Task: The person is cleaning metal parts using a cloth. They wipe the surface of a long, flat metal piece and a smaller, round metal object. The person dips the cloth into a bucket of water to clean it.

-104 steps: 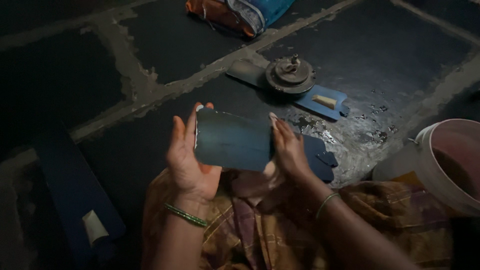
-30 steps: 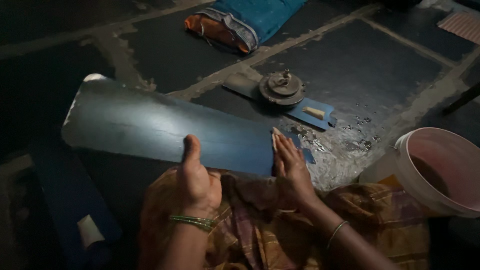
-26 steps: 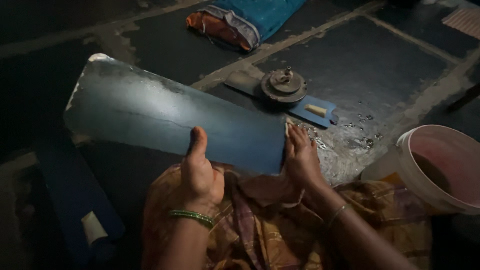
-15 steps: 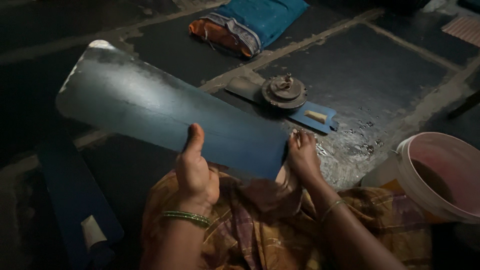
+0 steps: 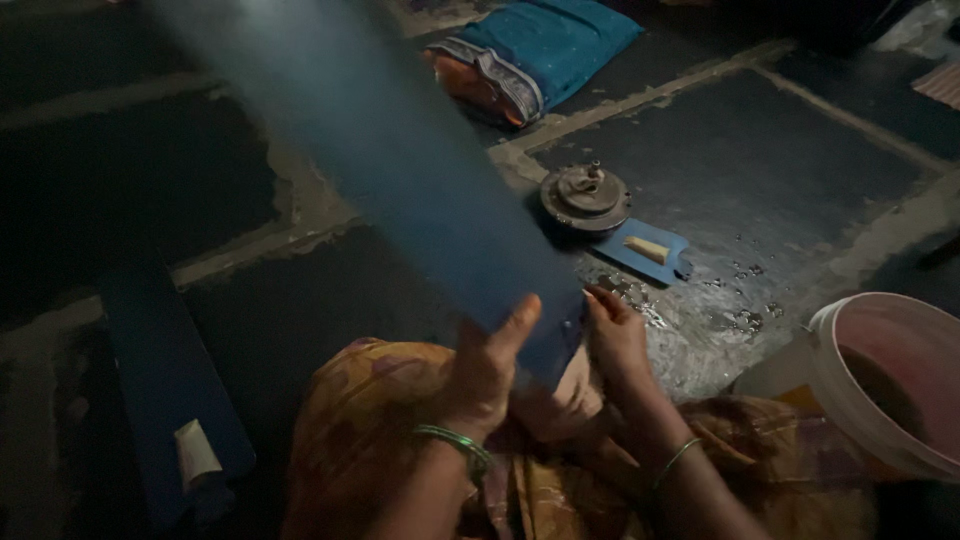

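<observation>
Dark stone floor with pale joints. Blurred blue fan blade (image 5: 400, 190) slanting from far left to near centre, left hand (image 5: 490, 375) clamped on its near end, right hand (image 5: 615, 335) pressing open-fingered beside. Round motor hub (image 5: 586, 197) beyond; pink bucket (image 5: 880, 390) right.
</observation>
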Motion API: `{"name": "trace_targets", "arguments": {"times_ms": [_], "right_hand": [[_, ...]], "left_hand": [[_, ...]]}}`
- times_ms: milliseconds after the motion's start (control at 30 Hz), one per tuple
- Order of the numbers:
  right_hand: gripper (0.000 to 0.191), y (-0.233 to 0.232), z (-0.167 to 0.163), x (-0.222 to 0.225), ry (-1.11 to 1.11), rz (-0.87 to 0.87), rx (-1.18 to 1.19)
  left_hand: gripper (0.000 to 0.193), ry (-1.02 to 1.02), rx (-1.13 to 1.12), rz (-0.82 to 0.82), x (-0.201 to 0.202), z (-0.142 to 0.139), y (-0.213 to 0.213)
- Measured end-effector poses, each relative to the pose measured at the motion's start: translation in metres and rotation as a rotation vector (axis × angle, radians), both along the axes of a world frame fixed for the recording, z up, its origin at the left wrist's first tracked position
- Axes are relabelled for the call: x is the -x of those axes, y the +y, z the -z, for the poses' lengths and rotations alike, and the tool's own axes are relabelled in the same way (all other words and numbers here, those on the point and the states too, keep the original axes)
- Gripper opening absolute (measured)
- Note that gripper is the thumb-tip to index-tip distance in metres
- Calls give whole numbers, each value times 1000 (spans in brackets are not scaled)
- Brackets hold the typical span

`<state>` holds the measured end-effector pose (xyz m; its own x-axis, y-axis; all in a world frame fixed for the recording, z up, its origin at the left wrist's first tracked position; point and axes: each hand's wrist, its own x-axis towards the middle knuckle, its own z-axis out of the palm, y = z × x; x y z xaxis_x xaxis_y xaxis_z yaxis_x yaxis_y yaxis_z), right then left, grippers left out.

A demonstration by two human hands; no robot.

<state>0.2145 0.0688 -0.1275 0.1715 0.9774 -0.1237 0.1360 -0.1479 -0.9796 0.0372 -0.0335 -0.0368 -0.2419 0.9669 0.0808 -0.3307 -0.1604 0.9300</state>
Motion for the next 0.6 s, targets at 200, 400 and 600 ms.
{"name": "trace_targets", "arguments": {"times_ms": [200,400,600], "right_hand": [[44,-6,-23,10,-92,53,-117],[57,-46,-47,39,-292,-80,-111],[53,-81,-65,55,-699,-346,-567]], "left_hand": [[55,-49,245,80,-5,34,7],[69,-74,288,123,0,32,14],[71,-267,311,74,7,26,10]]}}
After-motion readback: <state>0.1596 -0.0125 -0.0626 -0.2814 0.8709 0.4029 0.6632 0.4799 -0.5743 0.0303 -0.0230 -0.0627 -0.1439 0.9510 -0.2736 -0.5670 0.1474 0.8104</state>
